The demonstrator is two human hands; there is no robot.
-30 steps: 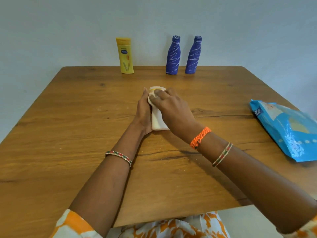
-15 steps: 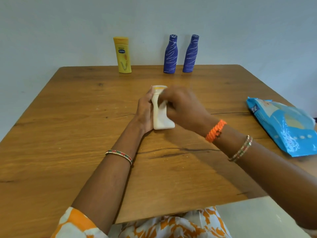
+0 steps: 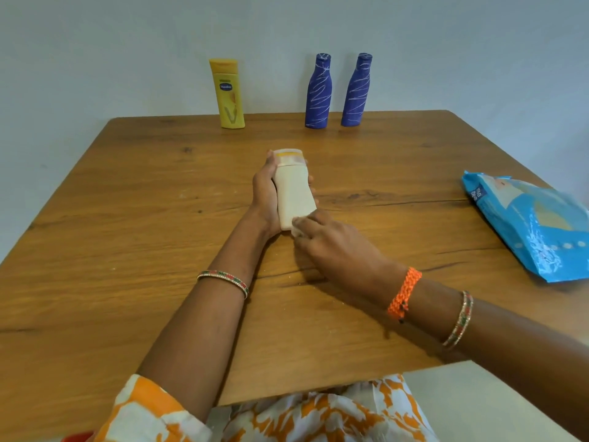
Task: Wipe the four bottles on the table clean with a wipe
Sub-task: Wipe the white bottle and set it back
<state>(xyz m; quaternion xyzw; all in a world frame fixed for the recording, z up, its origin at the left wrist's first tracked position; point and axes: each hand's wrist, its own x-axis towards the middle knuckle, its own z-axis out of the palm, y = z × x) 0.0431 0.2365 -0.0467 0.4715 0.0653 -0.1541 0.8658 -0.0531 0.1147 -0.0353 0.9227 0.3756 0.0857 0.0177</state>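
The right hand (image 3: 334, 247), pinching the white wipe (image 3: 297, 230), has slid from cap to base of the cream plastic bottle (image 3: 294, 196); the left hand (image 3: 266, 196) still grips it tilted over the wooden desk (image 3: 127, 218); this bottle looks nearly wiped, with three others seemingly waiting.

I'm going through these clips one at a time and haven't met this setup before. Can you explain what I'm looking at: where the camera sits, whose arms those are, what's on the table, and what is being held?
There is no machine here. The camera is worn on a person's head and looks forward and down, so the two arms reaching in from the bottom are the wearer's own.

The left hand grips a cream bottle with a yellow-banded cap, held near the middle of the wooden table. The right hand presses a white wipe against the bottle's lower end; only a small bit of the wipe shows.

At the far edge stand a yellow lotion bottle and two blue bottles with white streaks, all upright. On the right lies a blue wipes pack.
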